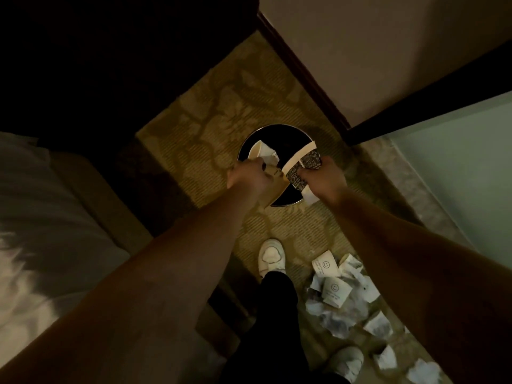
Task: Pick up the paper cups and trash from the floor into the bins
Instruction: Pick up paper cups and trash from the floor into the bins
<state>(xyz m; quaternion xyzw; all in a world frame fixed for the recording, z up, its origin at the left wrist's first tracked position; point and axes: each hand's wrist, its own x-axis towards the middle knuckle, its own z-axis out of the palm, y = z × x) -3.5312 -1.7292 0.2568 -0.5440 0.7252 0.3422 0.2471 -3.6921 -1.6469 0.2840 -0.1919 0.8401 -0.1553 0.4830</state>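
A round black bin [250, 141] stands on the patterned carpet ahead of me. My left hand [246, 177] grips plain tan paper cups [260, 152] over the bin's left rim. My right hand [325, 176] grips a dark patterned paper cup [300, 166] with a white rim, over the bin's right side; a white scrap [310, 196] hangs below that hand. A heap of crumpled paper cups and scraps [338, 289] lies on the floor at the lower right, beside my feet.
A bed with white sheets [41, 231] runs along the left. A dark wooden baseboard [299, 67] and wall stand behind the bin, and a marble threshold [410, 173] is at the right. My white shoe [273, 257] is planted just in front of the bin.
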